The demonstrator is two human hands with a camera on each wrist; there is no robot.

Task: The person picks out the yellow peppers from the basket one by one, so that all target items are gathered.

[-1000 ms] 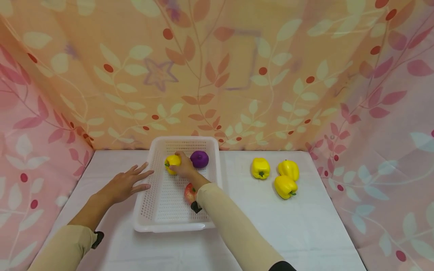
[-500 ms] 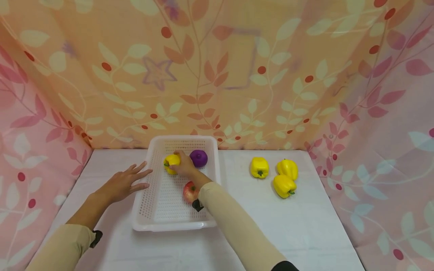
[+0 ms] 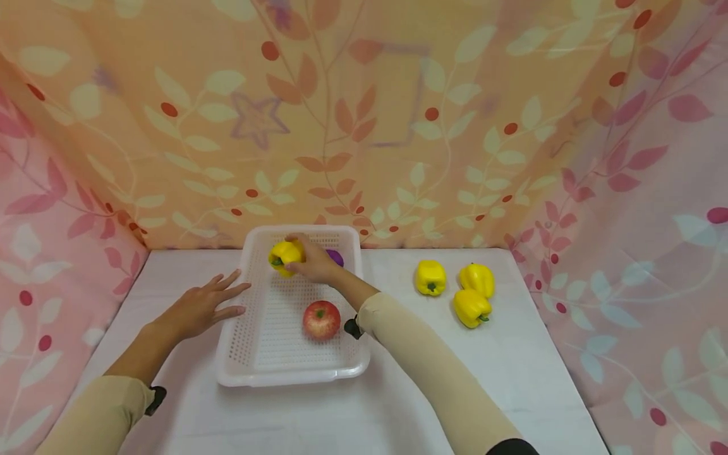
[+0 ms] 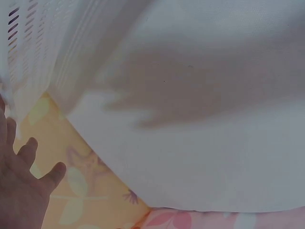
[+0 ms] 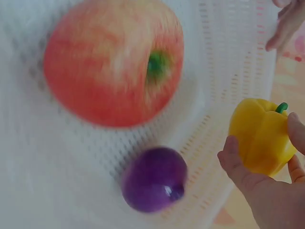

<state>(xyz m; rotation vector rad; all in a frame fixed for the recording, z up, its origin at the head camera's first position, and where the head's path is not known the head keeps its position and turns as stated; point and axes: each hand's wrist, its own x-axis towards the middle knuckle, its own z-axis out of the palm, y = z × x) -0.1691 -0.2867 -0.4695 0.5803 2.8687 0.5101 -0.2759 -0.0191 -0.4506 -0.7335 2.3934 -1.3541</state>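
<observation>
With thumb and fingers, my right hand (image 3: 315, 258) grips a yellow bell pepper (image 3: 286, 257) over the far left part of the white plastic basket (image 3: 292, 377). In the right wrist view the pepper (image 5: 261, 136) sits between thumb and fingers, its green stem showing. A red apple (image 3: 321, 320) lies in the basket nearer me. Partly hidden behind the right hand is a purple onion (image 3: 335, 257), whole in the right wrist view. My left hand (image 3: 200, 308) is held with spread, straight fingers at the basket's left rim; whether it touches the rim I cannot tell.
Several things stand on the white-covered table (image 3: 432, 379). To the right of the basket are three yellow bell peppers: one on the left (image 3: 430, 277), another at the back (image 3: 477, 280) and one in front (image 3: 472, 308). Patterned curtains (image 3: 364, 126) surround the table.
My right hand has lifted the yellow pepper and carried it slightly away from me. The apple has come fully into view, and the onion is now mostly covered. The left hand stays by the rim.
</observation>
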